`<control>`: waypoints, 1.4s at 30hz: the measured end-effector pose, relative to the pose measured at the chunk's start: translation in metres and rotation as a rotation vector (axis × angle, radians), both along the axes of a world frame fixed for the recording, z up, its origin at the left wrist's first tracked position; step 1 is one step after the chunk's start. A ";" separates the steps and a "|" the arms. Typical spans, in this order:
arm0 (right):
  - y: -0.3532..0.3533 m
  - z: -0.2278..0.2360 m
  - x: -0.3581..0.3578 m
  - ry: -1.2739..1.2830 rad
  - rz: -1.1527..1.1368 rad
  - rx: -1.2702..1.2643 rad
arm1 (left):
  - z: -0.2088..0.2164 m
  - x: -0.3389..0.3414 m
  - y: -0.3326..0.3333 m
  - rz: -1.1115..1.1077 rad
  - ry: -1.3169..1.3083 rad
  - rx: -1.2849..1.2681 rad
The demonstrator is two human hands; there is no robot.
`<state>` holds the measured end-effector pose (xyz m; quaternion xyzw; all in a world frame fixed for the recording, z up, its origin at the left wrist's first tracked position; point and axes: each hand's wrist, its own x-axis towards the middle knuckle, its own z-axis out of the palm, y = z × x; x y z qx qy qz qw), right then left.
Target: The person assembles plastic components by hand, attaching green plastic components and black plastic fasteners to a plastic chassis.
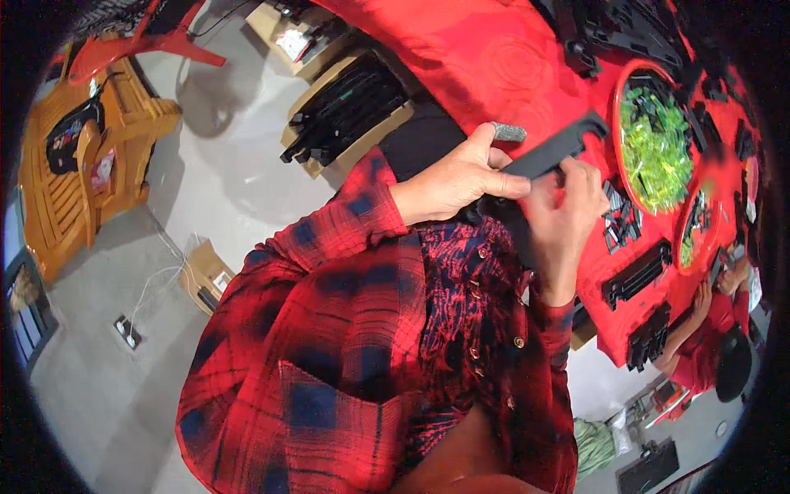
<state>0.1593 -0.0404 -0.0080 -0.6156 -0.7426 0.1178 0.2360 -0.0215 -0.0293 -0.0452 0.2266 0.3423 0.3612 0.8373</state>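
Small assembly workshop, manual piecework. Desk (494, 58) covered in red cloth, strewn with batches of identical black plastic parts (638, 276). Red round trays (617, 123) hold green and black small pieces (654, 148). Open cardboard boxes (346, 111) on bare grey concrete floor (222, 181), stacked with more long black parts. Power strip (127, 331) with white cable on floor. Orange wooden bench (74, 189) and red stool (140, 41) off to the side. Second worker in red (708, 337) seated at same desk.

Flat black plastic bracket (550, 152), tilted, notched at top.
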 end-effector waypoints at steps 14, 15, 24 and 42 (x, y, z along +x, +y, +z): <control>-0.005 -0.006 0.022 0.320 -0.171 0.006 | -0.003 -0.172 -0.019 0.050 0.263 -0.056; -0.007 -0.010 0.024 0.341 -0.201 -0.017 | -0.015 -0.192 -0.022 0.070 0.416 -0.065; -0.017 -0.023 0.008 0.394 -0.123 -0.129 | -0.140 -0.296 -0.051 -0.253 1.242 -0.270; -0.030 -0.029 0.003 0.354 -0.153 -0.118 | -0.150 -0.245 0.021 -0.416 1.815 0.401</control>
